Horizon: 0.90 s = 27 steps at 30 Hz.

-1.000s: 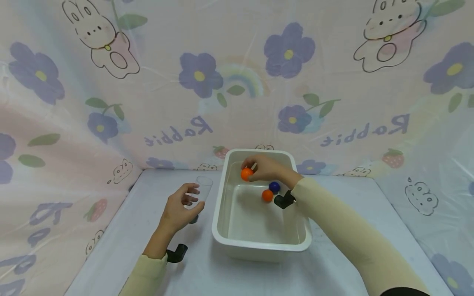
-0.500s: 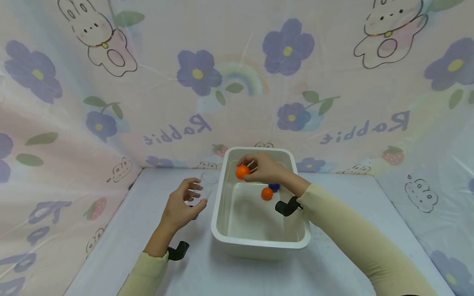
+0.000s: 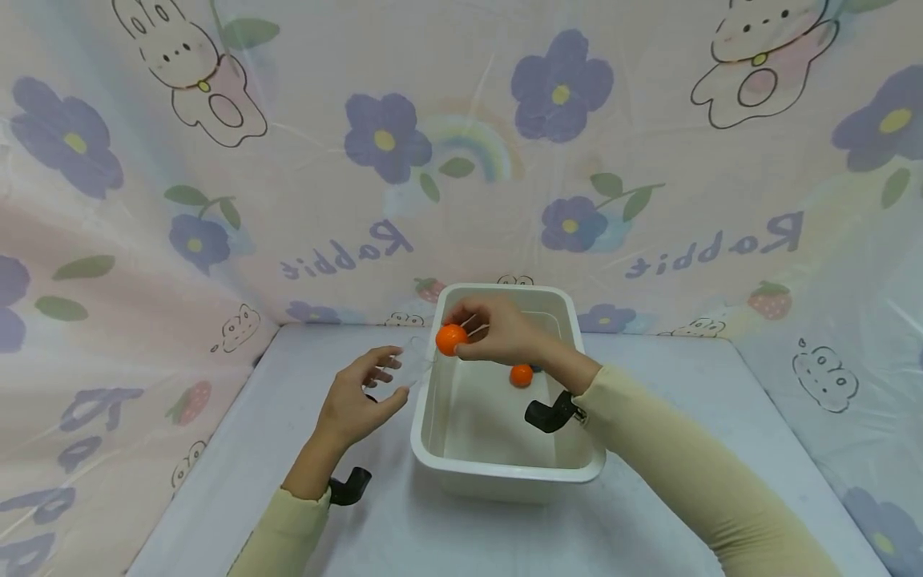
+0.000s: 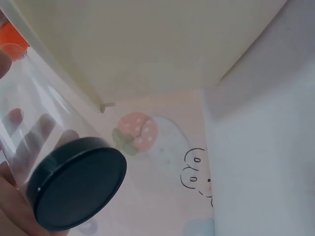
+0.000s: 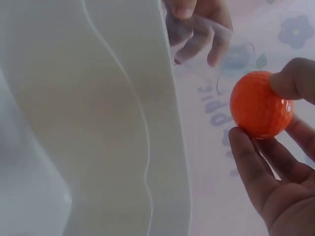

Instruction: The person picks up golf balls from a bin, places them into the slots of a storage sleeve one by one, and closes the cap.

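Note:
My right hand pinches an orange golf ball between thumb and fingertips, over the left rim of the white bin. Left of the bin, my left hand holds a clear tube-like container with a black base. The tube tilts, its round mouth leaning towards the bin and close to the ball. In the left wrist view, fingers show through its clear wall. Inside the bin lies a second orange ball, with a blue ball mostly hidden behind it and the right arm.
The bin stands on a white-covered table. A patterned curtain with flowers and rabbits rises at the back and both sides. A black camera mount sits on each wrist.
My right hand has carried the orange golf ball left, from above the bin's inside to its left rim. The clear container has tipped further towards the bin, and the left hand has shifted slightly right.

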Available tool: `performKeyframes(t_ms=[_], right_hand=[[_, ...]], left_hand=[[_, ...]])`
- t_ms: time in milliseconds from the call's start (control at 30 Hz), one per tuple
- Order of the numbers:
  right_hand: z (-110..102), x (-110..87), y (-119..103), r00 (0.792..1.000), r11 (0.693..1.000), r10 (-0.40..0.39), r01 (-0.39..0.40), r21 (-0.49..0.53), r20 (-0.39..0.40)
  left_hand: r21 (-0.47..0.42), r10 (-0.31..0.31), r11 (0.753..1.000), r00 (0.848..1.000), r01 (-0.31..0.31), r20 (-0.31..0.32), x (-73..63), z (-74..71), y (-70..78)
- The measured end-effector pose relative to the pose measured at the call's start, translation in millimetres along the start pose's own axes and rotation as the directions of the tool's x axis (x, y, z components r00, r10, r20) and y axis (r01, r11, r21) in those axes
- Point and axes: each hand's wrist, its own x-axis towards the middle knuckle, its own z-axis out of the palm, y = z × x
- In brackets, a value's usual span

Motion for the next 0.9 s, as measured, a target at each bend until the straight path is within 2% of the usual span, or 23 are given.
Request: performKeyframes(t_ms=[400,700,900], right_hand=[[9,-4.6,-10,0.999,0.997,-0.043,0.042,0.067,0.017],[13,-5.4,-12,0.998,0.997,-0.061,0.059,0.043,0.032],[14,-5.5,-11,0.997,0.997,-0.063,0.062,0.04,0.048]], left_hand=[[0.051,0.026,0.998,0.999,-0.027,0.021,0.2,-1.9,16.8],[0.071,0.075,0.995,0.997,-0.075,0.006,-1.2,-4.8,24.3],[0.084,0.095,0.992,0.995,-0.094,-0.007,-1.4,-5.6,24.2]])
